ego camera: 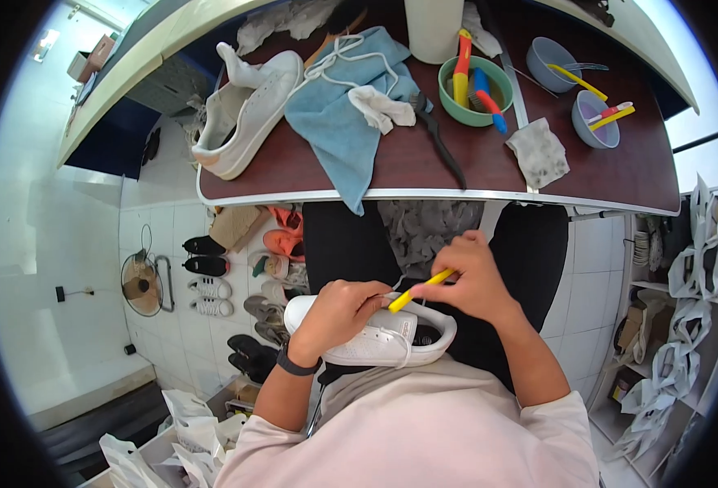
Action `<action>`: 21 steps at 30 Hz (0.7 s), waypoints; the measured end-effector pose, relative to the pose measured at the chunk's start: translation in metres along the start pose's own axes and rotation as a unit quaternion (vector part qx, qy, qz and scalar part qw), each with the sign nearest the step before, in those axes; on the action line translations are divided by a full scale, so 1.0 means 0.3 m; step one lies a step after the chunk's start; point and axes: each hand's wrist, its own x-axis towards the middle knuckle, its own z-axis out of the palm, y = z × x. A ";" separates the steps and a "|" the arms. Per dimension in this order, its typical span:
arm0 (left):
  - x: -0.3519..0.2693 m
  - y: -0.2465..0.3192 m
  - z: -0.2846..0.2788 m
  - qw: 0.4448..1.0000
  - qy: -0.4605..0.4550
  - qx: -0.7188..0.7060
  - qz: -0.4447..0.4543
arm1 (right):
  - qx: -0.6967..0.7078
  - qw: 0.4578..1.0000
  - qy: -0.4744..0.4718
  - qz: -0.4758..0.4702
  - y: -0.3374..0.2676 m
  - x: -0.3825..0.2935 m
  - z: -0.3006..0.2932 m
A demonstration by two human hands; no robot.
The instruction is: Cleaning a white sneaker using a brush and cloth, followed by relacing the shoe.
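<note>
A white Adidas sneaker (pixel 368 346) lies on its side across my lap, toe to the left. My left hand (pixel 346 311) rests over its front part, fingers and thumb pinched at the lacing. In my right hand (pixel 468 277) is a yellow-handled tool (pixel 417 293), held slanting over the shoe's tongue; its working end cannot be made out. A white lace (pixel 406 341) loops over the collar side, and part of it runs up between my hands. Which hand grips that part is not clear.
Across the table (pixel 487 177) lie another white sneaker (pixel 246 116), a blue cloth (pixel 334 134), a black brush (pixel 438 143), a green bowl (pixel 476 113) of brushes, two small bowls (pixel 595 122) and a stained cloth (pixel 539 152). Shoes (pixel 209 296) and a fan (pixel 143 285) stand on the left floor.
</note>
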 end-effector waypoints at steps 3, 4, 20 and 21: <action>0.003 -0.009 0.008 1.000 0.010 -0.019 0.022 | -0.006 0.998 0.004 0.057 0.146 -0.040 0.059; 0.009 -0.010 0.006 0.999 0.012 -0.020 0.025 | -0.047 0.993 0.022 0.107 0.183 -0.058 0.047; 0.014 0.009 -0.008 1.000 0.004 -0.009 -0.008 | -0.131 0.989 0.065 0.014 0.176 -0.027 0.075; 0.024 0.009 -0.007 1.000 0.006 -0.008 -0.005 | -0.133 0.988 0.072 0.038 0.194 -0.044 0.063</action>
